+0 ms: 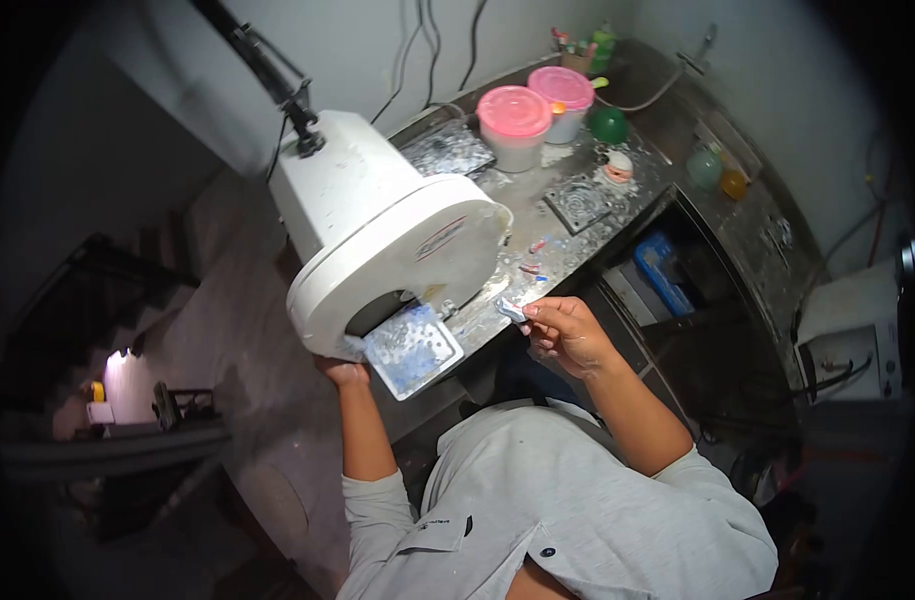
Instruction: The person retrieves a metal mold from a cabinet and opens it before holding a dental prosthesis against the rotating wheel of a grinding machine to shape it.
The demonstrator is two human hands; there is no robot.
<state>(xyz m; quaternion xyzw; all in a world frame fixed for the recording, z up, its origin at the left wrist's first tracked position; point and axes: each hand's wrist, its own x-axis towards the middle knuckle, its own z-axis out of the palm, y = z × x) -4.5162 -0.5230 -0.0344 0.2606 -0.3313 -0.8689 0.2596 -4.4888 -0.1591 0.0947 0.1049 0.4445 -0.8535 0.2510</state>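
Observation:
My right hand (568, 332) pinches a small pale blue-white piece (511, 309), which looks like plaster, between thumb and fingers over the bench's front edge. To its left stands a large white machine with a round front, which looks like a dental model trimmer (353, 190). A square tray (414, 350), smeared blue and white, juts out from below the dark opening in its face. My left hand (346, 371) is at the lower left rim of the machine, beside the tray. Its fingers are mostly hidden behind the machine, so their hold cannot be made out.
Two tubs with pink lids (515, 112) stand at the back of the dusty bench (498, 190). Nearby are a green rubber bowl (609, 124), a grey square plate (578, 205) and small coloured bits (531, 268). An open cabinet (668, 270) lies below; a white device (853, 340) stands right.

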